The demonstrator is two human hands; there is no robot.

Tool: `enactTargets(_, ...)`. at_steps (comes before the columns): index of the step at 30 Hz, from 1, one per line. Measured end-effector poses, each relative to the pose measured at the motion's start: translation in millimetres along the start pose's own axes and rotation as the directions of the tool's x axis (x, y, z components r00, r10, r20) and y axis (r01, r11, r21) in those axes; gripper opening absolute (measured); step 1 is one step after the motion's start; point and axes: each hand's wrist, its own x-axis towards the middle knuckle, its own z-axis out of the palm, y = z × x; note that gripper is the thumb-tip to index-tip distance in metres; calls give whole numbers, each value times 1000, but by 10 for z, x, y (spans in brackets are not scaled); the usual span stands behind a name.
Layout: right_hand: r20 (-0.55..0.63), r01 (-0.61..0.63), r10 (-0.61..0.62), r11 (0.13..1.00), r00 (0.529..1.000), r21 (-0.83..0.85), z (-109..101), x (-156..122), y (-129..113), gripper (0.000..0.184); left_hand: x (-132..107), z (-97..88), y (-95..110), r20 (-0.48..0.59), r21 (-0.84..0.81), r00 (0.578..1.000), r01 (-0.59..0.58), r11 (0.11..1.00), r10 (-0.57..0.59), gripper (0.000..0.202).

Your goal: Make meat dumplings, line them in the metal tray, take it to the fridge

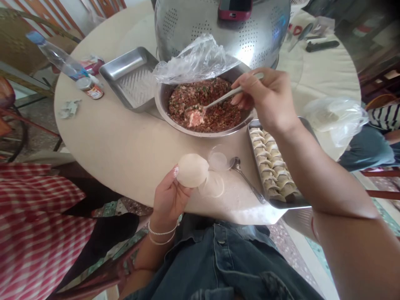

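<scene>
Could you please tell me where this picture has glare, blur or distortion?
Head view: bright glare on the metal colander, toward its lower right; head view: blur softens the red checked clothing at left; head view: the right forearm looms large toward the corner, probably wide-lens distortion; head view: the upper right corner is dark and unclear.

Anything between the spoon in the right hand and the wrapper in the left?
Only the bowl's near rim, as far as I can see: the spoon has its loaded end inside the bowl. The plastic film lies at the far side, off the line to the wrapper.
</scene>
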Motion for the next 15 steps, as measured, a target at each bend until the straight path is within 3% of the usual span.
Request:
enactTargets(3, -110, -11, 18, 998, 994, 64, -78, 8, 75, 31, -11, 15, 4, 2, 0, 1000, -14, 1000, 14, 38)
enactTargets(8, -178, 69, -60, 997, 982, 44, -196, -76, 159, 21, -31, 83, 10, 90, 6, 996, -16, 1000, 15, 40)
enactTargets(15, -128, 71, -51, 986, 990, 153, -250, -348, 7, 21, 8, 269, 57, 120, -31, 992, -39, 999, 43, 44)
